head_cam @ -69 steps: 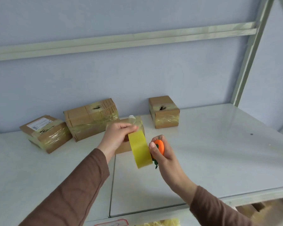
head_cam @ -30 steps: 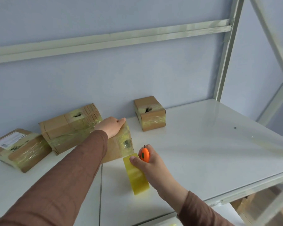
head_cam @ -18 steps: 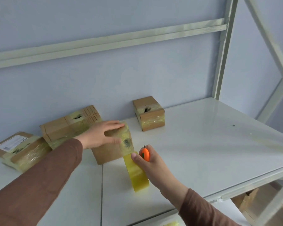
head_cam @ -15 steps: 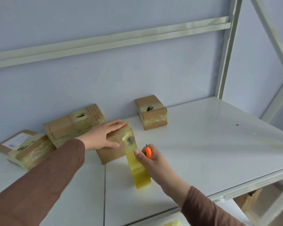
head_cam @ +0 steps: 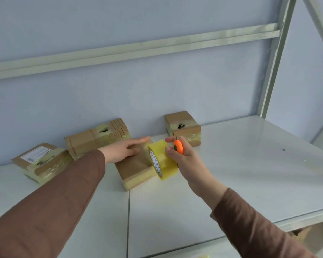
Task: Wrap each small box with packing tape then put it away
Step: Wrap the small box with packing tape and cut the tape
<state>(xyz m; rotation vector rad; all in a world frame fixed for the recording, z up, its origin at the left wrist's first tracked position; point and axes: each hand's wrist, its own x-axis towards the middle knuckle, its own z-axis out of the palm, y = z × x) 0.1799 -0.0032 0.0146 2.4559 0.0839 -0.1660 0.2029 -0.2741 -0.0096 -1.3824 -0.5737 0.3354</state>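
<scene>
Left hand [head_cam: 124, 150] presses flat on the cardboard box [head_cam: 136, 168]; right hand [head_cam: 183, 157] grips the tape roll [head_cam: 161, 160] and, seemingly, an orange cutter [head_cam: 178, 147]. Keep tape taut.

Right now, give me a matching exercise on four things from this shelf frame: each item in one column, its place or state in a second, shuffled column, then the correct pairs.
Column 1
1. tape roll
2. orange cutter
3. labelled box
4. box under the left hand

Column 2
A. farthest left on the shelf, white label on top
B. pressed flat by the left hand
C. yellow, gripped by the right hand, against the box's right side
D. pinched in the right hand, behind the roll

Pairs: 1-C, 2-D, 3-A, 4-B
</scene>
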